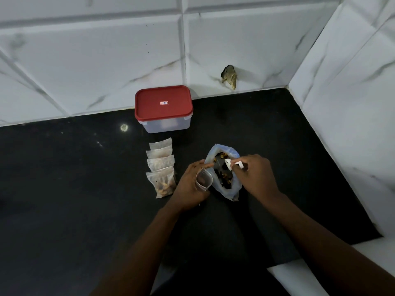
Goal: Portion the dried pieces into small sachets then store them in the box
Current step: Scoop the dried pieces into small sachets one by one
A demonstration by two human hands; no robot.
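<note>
On the black counter stands an open bluish plastic bag with dark and yellowish dried pieces inside. My right hand grips a small white spoon, its bowl over the bag's mouth. My left hand holds a small clear sachet open, just left of the bag. Several filled sachets lie in an overlapping row to the left. Behind them sits a clear box with a red lid, shut.
White marbled tiles form the back wall and the right wall, meeting in a corner. A broken hole shows in the back tile. The counter's front edge runs at the lower right.
</note>
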